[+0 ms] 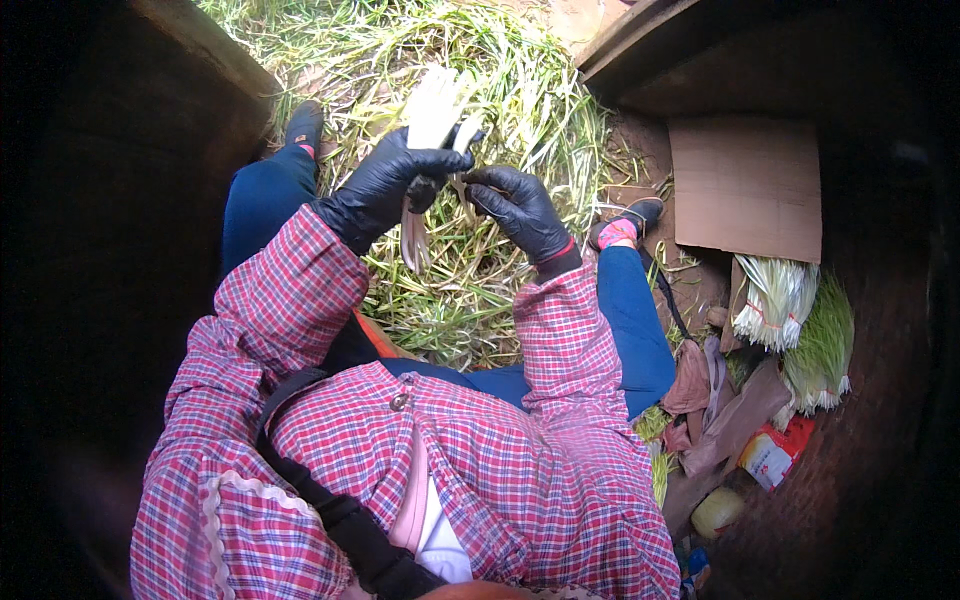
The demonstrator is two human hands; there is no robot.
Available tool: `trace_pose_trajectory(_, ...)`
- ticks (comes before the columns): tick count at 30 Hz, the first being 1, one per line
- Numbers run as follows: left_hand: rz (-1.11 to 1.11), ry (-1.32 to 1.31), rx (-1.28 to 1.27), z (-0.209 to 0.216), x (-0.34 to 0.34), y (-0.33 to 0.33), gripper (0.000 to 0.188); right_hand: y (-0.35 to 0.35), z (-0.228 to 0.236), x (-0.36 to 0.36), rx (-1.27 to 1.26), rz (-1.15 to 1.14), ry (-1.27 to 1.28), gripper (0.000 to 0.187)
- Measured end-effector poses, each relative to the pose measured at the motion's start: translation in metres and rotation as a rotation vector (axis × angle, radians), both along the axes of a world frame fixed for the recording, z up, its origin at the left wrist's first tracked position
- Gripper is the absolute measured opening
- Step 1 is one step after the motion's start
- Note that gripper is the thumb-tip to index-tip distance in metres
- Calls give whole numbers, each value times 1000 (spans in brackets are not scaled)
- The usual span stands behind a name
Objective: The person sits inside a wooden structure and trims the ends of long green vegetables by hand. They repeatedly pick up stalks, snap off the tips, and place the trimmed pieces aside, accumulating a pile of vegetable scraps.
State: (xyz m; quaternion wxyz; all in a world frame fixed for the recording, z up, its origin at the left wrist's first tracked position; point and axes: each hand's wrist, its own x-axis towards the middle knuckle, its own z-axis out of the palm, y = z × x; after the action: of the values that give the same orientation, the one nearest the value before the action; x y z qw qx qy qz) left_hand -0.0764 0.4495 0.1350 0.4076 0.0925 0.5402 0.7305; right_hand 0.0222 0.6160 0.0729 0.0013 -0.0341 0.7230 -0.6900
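Note:
My left hand [380,190], in a black glove, is closed round a small bunch of pale, chive-like stalks [432,110]. Their white upper part is bright with glare, and their other ends hang out below the fist. One or two stalks stand slightly apart on the right side of the bunch. My right hand [520,212], gloved in black too, is at that side with thumb and fingers pinched on a pale stalk [464,185]. Both hands are raised above a heap of loose green and yellowish leaves [480,290] between my legs.
On the right, a cardboard sheet [748,185] lies above a tied white bundle of stalks [775,300] and a greener bundle [822,345]. Nearby are crumpled cloths [690,380], a red and white packet [776,452] and a yellowish roll [717,512]. Dark boards flank both sides.

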Motion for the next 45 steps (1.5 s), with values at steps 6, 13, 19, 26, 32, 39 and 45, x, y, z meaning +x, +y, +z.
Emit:
trace_pose_trajectory(6, 24, -213, 161, 7, -42, -33, 16, 47, -71, 40, 726, -231, -460, 21)
trace_pose_trajectory(13, 96, -152, -2, 16, -22, -22, 18, 52, -35, 41, 469, -298, -61, 33)
trace_pose_trajectory(19, 106, -245, 106, 20, -34, -20, 20, -51, 8, 21, -78, -36, -73, 25)
trace_pose_trajectory(26, 70, -215, -121, 3, -13, -12, 28, -52, 0, 24, -269, -217, -170, 21)
trace_pose_trajectory(32, 115, -211, -22, -27, -23, -17, 22, -49, -7, 41, -450, -260, -312, 22)
trace_pose_trajectory(39, 86, -200, 125, -20, -56, -39, 25, 37, -106, 89, 127, -490, -598, 21)
trace_pose_trajectory(45, 51, -191, 75, -16, -46, -34, 30, 18, -40, 58, 481, -216, 29, 65)
